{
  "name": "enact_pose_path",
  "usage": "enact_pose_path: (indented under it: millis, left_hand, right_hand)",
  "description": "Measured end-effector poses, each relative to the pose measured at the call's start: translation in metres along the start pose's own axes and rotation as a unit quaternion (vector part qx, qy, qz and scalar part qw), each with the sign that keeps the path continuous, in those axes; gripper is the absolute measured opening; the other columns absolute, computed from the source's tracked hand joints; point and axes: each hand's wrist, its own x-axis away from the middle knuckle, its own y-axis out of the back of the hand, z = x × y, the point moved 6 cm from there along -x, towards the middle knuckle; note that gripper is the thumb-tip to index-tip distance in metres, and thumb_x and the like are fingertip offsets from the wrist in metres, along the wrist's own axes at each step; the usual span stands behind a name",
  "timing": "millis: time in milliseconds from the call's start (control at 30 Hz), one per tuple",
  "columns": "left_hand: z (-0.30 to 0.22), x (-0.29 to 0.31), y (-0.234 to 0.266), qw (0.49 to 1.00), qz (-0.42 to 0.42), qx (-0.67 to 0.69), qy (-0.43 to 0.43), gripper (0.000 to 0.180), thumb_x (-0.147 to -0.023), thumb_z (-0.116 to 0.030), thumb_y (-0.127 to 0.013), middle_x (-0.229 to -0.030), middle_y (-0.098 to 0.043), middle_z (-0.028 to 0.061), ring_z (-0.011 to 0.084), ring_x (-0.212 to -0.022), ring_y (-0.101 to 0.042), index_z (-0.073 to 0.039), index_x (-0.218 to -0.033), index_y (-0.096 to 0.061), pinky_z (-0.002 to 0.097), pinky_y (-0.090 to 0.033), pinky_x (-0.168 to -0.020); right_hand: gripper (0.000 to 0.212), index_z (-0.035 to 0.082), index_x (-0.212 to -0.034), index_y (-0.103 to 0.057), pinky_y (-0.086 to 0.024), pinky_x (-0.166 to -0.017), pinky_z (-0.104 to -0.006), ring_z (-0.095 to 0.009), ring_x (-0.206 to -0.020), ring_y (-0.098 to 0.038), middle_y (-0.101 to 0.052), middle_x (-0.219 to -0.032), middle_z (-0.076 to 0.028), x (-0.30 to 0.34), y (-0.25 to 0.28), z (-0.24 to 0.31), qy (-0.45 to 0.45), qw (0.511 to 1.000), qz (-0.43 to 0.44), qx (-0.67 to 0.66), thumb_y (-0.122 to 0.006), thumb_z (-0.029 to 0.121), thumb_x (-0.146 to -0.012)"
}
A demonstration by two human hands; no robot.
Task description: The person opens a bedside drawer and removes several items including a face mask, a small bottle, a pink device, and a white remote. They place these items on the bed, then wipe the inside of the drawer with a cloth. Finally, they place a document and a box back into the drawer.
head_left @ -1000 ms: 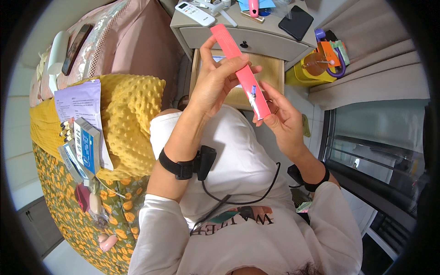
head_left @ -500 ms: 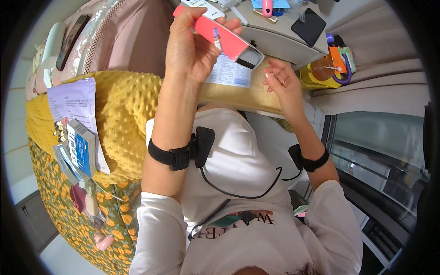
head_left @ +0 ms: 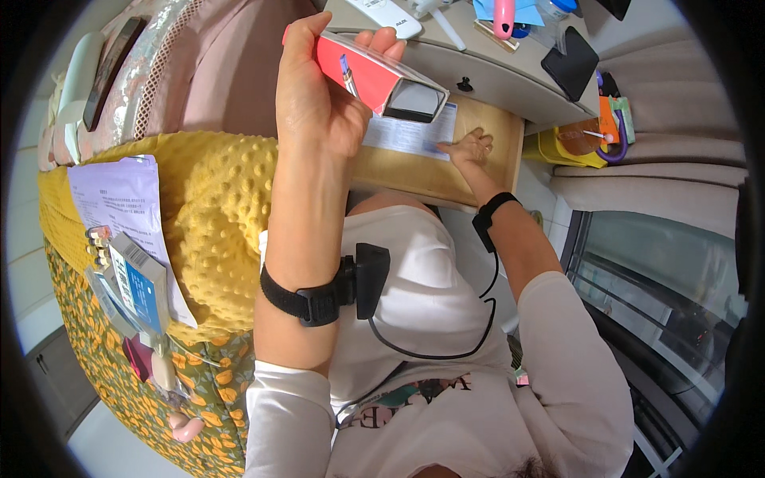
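My left hand (head_left: 315, 107) is wrapped round a red box (head_left: 366, 73) with a small purple-topped item pictured on its side. The box is raised and tilted, and its grey end faces right. Below it lies a printed sheet (head_left: 410, 135) inside the pulled-out wooden drawer (head_left: 422, 177). My right hand (head_left: 473, 151) is down in the drawer at the sheet's right edge. Its thumb reaches out over that edge, apart from the loosely bent fingers, and nothing shows in the hand. Whether the thumb touches the paper I cannot tell.
On the cabinet top are a white remote (head_left: 386, 16), a pink item (head_left: 504, 20) and a black phone (head_left: 570, 64). A yellow container (head_left: 548, 150) stands right of the drawer. Left, a purple sheet (head_left: 119, 191) and a blue-and-white box (head_left: 137, 279) lie on the bed.
My right hand has moved down into the drawer, beside the printed sheet. The red box in my left hand has shifted slightly left and turned, so its grey end shows more.
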Motion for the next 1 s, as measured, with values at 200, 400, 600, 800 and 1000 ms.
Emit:
enact_pose_path:
  millis: [200, 400, 600, 800, 1000]
  left_hand:
    - [-0.002, 0.000, 0.003, 0.999, 0.019, 0.009, 0.028, 0.031, -0.084, -0.017, -0.055, -0.086, -0.049, 0.0171, 0.0336, -0.080, -0.064, 0.000, -0.101, -0.036, 0.0482, -0.058, -0.076]
    - [-0.003, 0.002, 0.002, 0.999, 0.043, 0.006, 0.025, 0.037, -0.083, -0.018, -0.058, -0.093, -0.046, 0.0186, 0.0344, -0.081, -0.063, 0.003, -0.103, -0.035, 0.0480, -0.058, -0.076]
    - [0.000, 0.003, 0.005, 1.000, 0.012, -0.020, 0.008, 0.041, -0.085, -0.021, -0.057, -0.096, -0.055, 0.0228, 0.0350, -0.083, -0.063, 0.009, -0.107, -0.041, 0.0444, -0.056, -0.080]
    - [0.003, 0.000, 0.000, 0.998, 0.057, -0.022, 0.019, 0.038, -0.083, -0.018, -0.055, -0.096, -0.046, 0.0206, 0.0354, -0.080, -0.063, 0.003, -0.107, -0.034, 0.0476, -0.058, -0.074]
    - [0.003, 0.002, -0.002, 0.998, 0.042, -0.045, 0.016, 0.039, -0.084, -0.019, -0.056, -0.089, -0.053, 0.0198, 0.0330, -0.078, -0.064, 0.006, -0.106, -0.037, 0.0450, -0.058, -0.075]
  right_hand:
    - [0.112, -0.003, -0.128, -0.024, -0.046, -0.091, -0.0385, -0.037, -0.121, -0.041, -0.034, -0.132, -0.026, -0.004, -0.006, 0.007, -0.057, 0.994, 0.045, -0.086, -0.089, 0.043, -0.048]
    - [0.099, -0.006, -0.124, -0.033, -0.048, -0.090, -0.0380, -0.039, -0.113, -0.048, -0.035, -0.131, -0.027, -0.009, -0.011, 0.017, 0.011, 0.990, 0.118, -0.083, -0.088, 0.034, -0.053]
    - [0.088, -0.008, -0.120, -0.036, -0.049, -0.088, -0.0391, -0.042, -0.110, -0.051, -0.041, -0.125, -0.027, 0.003, -0.008, 0.018, -0.049, 0.995, 0.000, -0.081, -0.086, 0.028, -0.057]
    - [0.071, -0.007, -0.113, -0.045, -0.051, -0.085, -0.0364, -0.032, -0.100, -0.059, -0.056, -0.108, -0.024, 0.000, -0.007, 0.023, -0.006, 0.994, -0.029, -0.106, -0.084, 0.020, -0.060]
    - [0.026, 0.002, -0.087, -0.066, -0.052, -0.081, -0.0316, -0.025, -0.094, -0.065, -0.067, -0.094, -0.017, -0.007, -0.016, 0.020, 0.031, 0.996, 0.064, -0.048, -0.074, 0.014, -0.066]
